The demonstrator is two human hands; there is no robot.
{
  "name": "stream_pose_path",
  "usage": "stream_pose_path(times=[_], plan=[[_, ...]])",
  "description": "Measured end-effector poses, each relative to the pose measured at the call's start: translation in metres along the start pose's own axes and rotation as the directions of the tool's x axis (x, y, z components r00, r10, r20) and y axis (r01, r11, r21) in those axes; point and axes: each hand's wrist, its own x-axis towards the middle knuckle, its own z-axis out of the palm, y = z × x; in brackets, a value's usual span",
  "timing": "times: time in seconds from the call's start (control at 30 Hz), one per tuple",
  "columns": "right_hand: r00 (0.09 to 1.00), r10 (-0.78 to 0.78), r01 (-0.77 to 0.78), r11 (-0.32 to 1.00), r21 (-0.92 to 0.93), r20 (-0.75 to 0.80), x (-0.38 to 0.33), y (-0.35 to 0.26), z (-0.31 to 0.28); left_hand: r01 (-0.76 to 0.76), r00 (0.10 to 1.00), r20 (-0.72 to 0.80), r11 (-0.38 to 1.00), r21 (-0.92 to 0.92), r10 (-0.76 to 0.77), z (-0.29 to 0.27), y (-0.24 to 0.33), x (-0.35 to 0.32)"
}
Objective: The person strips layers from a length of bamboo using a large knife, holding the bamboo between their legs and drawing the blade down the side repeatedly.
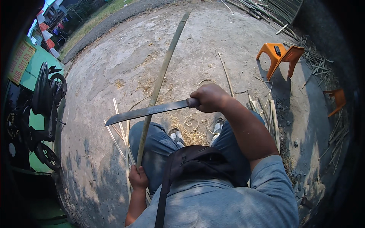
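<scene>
My right hand is closed round the handle of a machete, its long blade pointing left in front of my knees. My left hand, beside my left thigh, grips the near end of a long split bamboo pole. The pole slants away from me, its far end reaching toward the top of the view. The blade lies across the pole; whether it bites into the bamboo I cannot tell. Thin bamboo strips rest by my left leg, and shavings litter the ground between my feet.
More bamboo strips stand by my right knee. An orange plastic chair with a small dark object on it is ahead to the right, another orange chair farther right. Bamboo lengths lie at the far right. A motorcycle is parked left.
</scene>
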Motion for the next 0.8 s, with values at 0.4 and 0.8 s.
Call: stream_pose_path(times=[0.4,0.8], plan=[[0.999,0.004,-0.003,0.999,0.034,-0.038,0.012,-0.011,0.013,-0.001,0.999,-0.035,0.996,0.094,0.004,0.0,0.0,0.0],[0.992,-0.117,0.118,0.992,0.039,-0.039,0.009,-0.033,0.029,0.032,0.999,0.03,0.996,0.086,-0.034,-0.013,0.009,0.001]])
